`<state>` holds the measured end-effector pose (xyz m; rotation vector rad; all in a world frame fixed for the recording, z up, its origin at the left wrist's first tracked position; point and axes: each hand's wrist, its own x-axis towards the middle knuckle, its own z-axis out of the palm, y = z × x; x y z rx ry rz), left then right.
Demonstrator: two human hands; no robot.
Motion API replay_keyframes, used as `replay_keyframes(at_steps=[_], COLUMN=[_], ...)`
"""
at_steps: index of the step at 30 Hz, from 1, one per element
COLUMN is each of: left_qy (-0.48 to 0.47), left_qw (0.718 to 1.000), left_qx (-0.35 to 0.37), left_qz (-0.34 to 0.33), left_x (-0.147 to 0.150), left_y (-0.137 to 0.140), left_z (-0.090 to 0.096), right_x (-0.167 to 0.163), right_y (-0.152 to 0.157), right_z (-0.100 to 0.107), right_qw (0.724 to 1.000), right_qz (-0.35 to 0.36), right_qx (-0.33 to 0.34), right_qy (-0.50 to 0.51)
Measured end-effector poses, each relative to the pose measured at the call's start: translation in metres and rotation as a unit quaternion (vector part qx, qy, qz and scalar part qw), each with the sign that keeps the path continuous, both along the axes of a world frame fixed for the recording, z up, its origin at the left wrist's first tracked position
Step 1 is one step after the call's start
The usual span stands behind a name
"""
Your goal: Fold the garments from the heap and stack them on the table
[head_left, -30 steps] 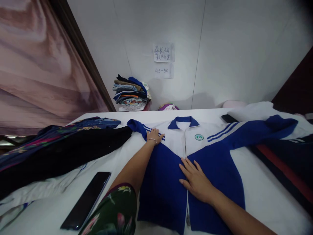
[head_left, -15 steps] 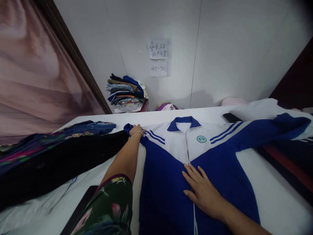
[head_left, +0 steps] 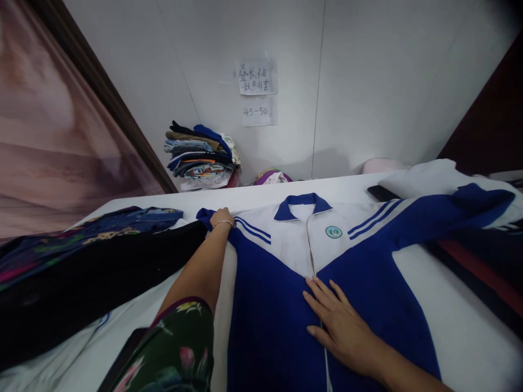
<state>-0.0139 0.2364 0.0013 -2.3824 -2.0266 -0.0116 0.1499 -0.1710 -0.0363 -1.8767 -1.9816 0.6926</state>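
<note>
A blue and white zip jacket [head_left: 269,305] lies spread front side up, its collar toward the wall. A round green badge [head_left: 333,232] is on its chest, and stripes run along both shoulders. Closed on the sleeve at the left shoulder, my left hand [head_left: 222,216] wears a bracelet; its fingertips are mostly hidden. My right hand [head_left: 343,321] rests flat over the zipper in the middle of the jacket, fingers spread. The right-hand sleeve stretches out across other garments.
Black clothing [head_left: 102,277] and a patterned denim garment [head_left: 122,223] lie on the left. A folded clothes stack [head_left: 200,158] stands behind the white table [head_left: 327,182]. White fabric [head_left: 425,182] and dark red-striped clothing [head_left: 486,267] are at right. Paper notes [head_left: 258,76] hang on the wall.
The view has shifted slightly, so the wall and stack sit further left. My left hand still grips the sleeve, and my right hand stays flat on the jacket.
</note>
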Motion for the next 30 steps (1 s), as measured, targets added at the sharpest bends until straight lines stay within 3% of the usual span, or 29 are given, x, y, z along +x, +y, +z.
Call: replay_keyframes(at_steps=[3, 6, 8, 12, 16, 18, 20, 24, 26, 30], left_qy=[-0.015, -0.020, -0.011, 0.006, 0.011, -0.003, -0.028, -0.101, -0.116, -0.138], left_qw=[0.999, 0.989, 0.979, 0.981, 0.984, 0.977, 0.951, 0.843, 0.817, 0.824], left_qx=[0.024, 0.035, -0.004, -0.072, -0.064, -0.046, -0.052, -0.110, -0.147, -0.162], left_qz=[-0.023, -0.145, -0.203, -0.180, -0.168, -0.207, -0.304, -0.517, -0.546, -0.526], left_x=[0.010, 0.019, 0.019, 0.016, 0.033, 0.049, 0.064, 0.074, 0.071, 0.069], left_y=[-0.012, -0.031, -0.043, -0.050, -0.063, -0.093, -0.140, -0.240, -0.268, -0.274], left_z=[0.000, -0.012, -0.025, -0.036, -0.024, -0.018, -0.017, -0.026, -0.034, -0.044], right_x=[-0.001, -0.001, -0.001, -0.002, -0.002, -0.001, 0.000, 0.000, -0.001, -0.004], right_y=[0.000, 0.001, 0.002, 0.003, 0.003, 0.004, 0.004, 0.006, 0.007, 0.003], right_z=[0.001, 0.003, 0.005, 0.012, 0.013, 0.012, 0.009, 0.007, 0.008, 0.011], right_qw=[1.000, 1.000, 1.000, 0.999, 0.999, 1.000, 1.000, 0.999, 0.997, 0.995], right_qz=[-0.006, -0.003, 0.000, 0.006, 0.005, 0.009, 0.009, 0.011, 0.010, 0.005], right_qx=[0.006, 0.004, -0.001, -0.016, 0.001, 0.016, 0.025, 0.046, 0.073, 0.095], right_qy=[-0.002, -0.011, -0.021, -0.043, -0.035, -0.021, -0.015, -0.027, -0.034, -0.029])
